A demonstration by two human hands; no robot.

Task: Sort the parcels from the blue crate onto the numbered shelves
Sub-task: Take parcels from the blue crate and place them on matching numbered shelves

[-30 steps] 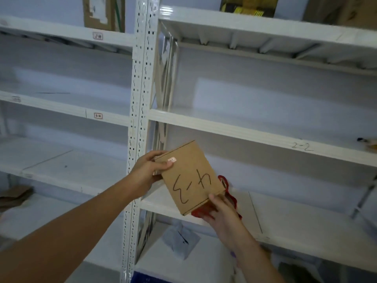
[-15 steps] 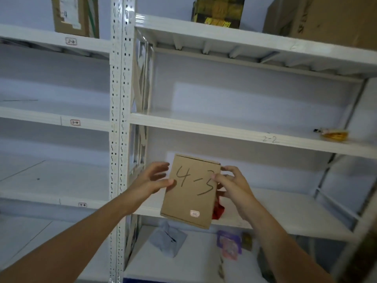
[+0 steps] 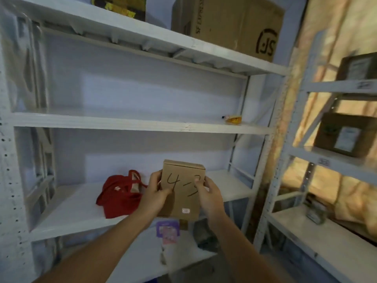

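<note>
your fingers (image 3: pixel 201 185) on left hand (image 3: pixel 156 194) and right hand (image 3: pixel 209 195) grip the 4-3 parcel (image 3: pixel 181 203) by its sides. misread the faint shelf label (image 3: pixel 186 127) and it could land on a wrong shelf

Two hands (image 3: pixel 156 190) (image 3: pixel 210 193), one held parcel (image 3: pixel 183 201)

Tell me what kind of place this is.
Probably a parcel sorting or storage room: white metal shelving with handwritten numbers, a large SF Express carton on top, and a cardboard parcel marked 4-3.
</note>
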